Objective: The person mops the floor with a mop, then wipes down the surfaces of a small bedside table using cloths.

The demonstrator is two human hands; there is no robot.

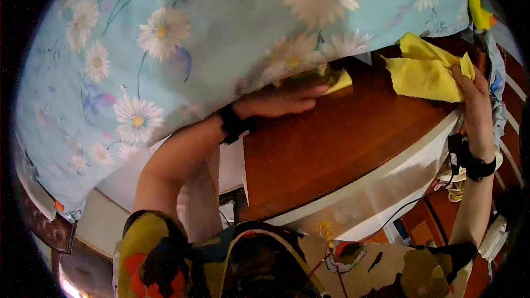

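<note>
My right hand (473, 91) is closed on the edge of a crumpled yellow cloth (428, 72), above the right end of a brown wooden surface (342, 138). Beside the hanging edge of a light blue floral fabric (221, 38), my left hand (284, 102) reaches over the wood with its fingers stretched forward. A smaller yellow piece (339, 83) shows at those fingertips, partly under the fabric. Whether the left fingers grip it cannot be made out. Each wrist has a black band.
A white curved side (381, 187) runs below the wooden surface. A dark cable (397, 209) hangs near it at the lower right, by a wooden piece of furniture (425, 223). Another yellow item (479, 5) lies at the top right. Slatted wood (510, 116) lines the right edge.
</note>
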